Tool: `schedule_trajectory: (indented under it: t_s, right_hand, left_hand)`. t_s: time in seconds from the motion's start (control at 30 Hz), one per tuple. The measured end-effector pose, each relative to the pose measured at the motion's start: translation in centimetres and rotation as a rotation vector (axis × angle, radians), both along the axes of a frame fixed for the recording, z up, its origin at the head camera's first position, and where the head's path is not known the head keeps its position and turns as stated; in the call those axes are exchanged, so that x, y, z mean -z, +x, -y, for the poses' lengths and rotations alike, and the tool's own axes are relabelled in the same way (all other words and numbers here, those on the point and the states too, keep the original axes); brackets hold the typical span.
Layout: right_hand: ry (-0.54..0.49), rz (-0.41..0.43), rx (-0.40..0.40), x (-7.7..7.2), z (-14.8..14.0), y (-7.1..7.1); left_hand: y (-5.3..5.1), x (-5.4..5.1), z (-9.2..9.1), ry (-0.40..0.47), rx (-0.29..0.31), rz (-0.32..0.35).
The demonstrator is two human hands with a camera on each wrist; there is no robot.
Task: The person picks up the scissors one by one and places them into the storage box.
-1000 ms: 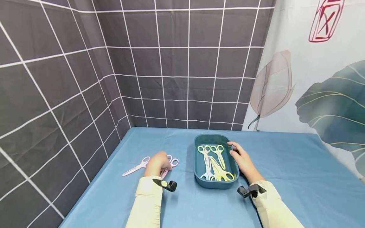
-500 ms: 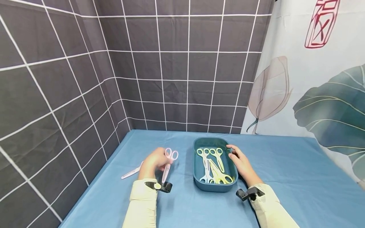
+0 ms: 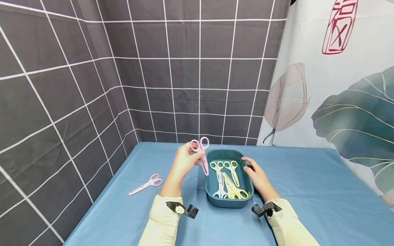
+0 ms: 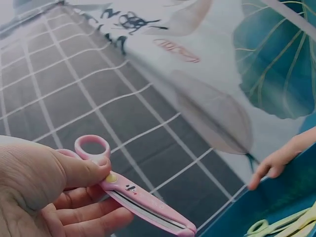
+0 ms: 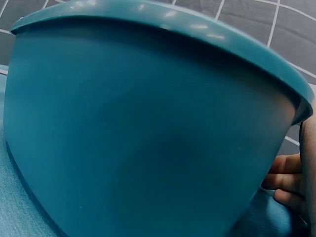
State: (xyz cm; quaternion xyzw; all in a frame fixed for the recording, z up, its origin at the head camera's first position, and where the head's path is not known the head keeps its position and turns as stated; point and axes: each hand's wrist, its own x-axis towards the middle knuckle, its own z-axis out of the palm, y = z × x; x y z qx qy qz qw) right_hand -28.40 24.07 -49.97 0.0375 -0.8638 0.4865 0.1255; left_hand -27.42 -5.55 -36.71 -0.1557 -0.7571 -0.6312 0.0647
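My left hand (image 3: 183, 160) pinches pink scissors (image 3: 202, 159) between thumb and fingers, just beside the left rim of a teal plastic bin (image 3: 229, 203). In the left wrist view these scissors (image 4: 148, 205) show a closed pink-edged blade with a small printed picture, the handle loops at the thumb. My right hand (image 3: 258, 176) holds the bin's right rim; in the right wrist view several fingers (image 5: 287, 180) lie against the outer wall. Inside the bin lie pale green scissors (image 3: 233, 171), yellow scissors (image 3: 234, 188) and white-blue scissors (image 3: 221, 188), partly overlapping.
A second pair of pink scissors (image 3: 147, 184) lies on the blue cloth-covered table (image 3: 117, 218), left of my left forearm. Dark grid-patterned cloth (image 3: 181, 75) hangs behind and at the left; a white leaf-printed cloth (image 3: 295, 126) hangs at the right.
My left hand has lifted the pink scissors off the table and carried them right and away, up to the bin. The right hand stays on the bin's rim.
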Motion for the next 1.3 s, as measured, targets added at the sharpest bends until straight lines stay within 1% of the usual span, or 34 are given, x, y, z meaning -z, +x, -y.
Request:
schedule_trajectory:
  t_s: [0.1,0.2,0.27,0.4,0.53,0.63,0.7,0.8,0.93,1.03,1.1,1.17,1.2,1.27,1.3]
  right_hand:
    - [-0.002,-0.008,0.001,0.0,-0.2,-0.1]
    - [-0.008,-0.009,0.003,0.0,-0.3,-0.1]
    - [-0.011,-0.005,0.007,0.0,-0.3,-0.1]
    - [-0.012,0.012,0.008,0.0,-0.5,0.1]
    - [-0.021,0.018,0.014,-0.2,-0.9,0.2]
    - [-0.019,-0.001,0.011,-0.2,-1.0,0.2]
    - [-0.011,-0.013,0.011,-0.1,-1.0,0.1]
    - [-0.011,-0.018,0.014,0.0,-0.8,0.0]
    - [-0.016,-0.02,0.014,0.0,-0.4,0.0]
    - [-0.018,-0.025,0.011,0.0,-0.2,-0.1]
    - [-0.021,-0.029,0.01,0.0,0.0,-0.2]
    - [-0.023,-0.033,0.008,0.0,0.1,-0.2]
    - [-0.02,-0.032,0.007,0.0,0.1,-0.2]
    - [-0.02,-0.031,0.006,0.1,0.2,-0.2]
    - [-0.02,-0.03,0.008,0.1,0.2,-0.2]
  left_hand:
    - [-0.3,0.1,-1.7,-0.014,0.045,0.024]
    - [-0.9,0.2,-3.5,0.002,0.087,0.07]
    - [-1.4,0.6,-4.6,0.01,0.108,0.105]
    - [-2.3,1.9,-6.9,0.024,0.14,0.217]
    - [-3.2,3.1,-9.2,0.055,0.164,0.371]
    - [-3.6,3.7,-10.7,0.063,0.158,0.458]
    - [-3.7,3.9,-11.6,0.039,0.132,0.485]
    - [-3.8,4.0,-12.5,-0.019,0.084,0.499]
    - [-3.9,4.1,-13.1,-0.092,0.007,0.515]
    - [-4.2,4.5,-13.2,-0.118,-0.031,0.545]
    - [-4.5,5.0,-13.1,-0.163,-0.046,0.551]
    - [-4.7,5.5,-13.0,-0.279,-0.063,0.517]
    - [-4.8,5.7,-12.9,-0.364,-0.071,0.482]
    - [-4.9,6.1,-12.6,-0.526,-0.092,0.375]
    - [-4.8,6.2,-12.5,-0.593,-0.103,0.32]
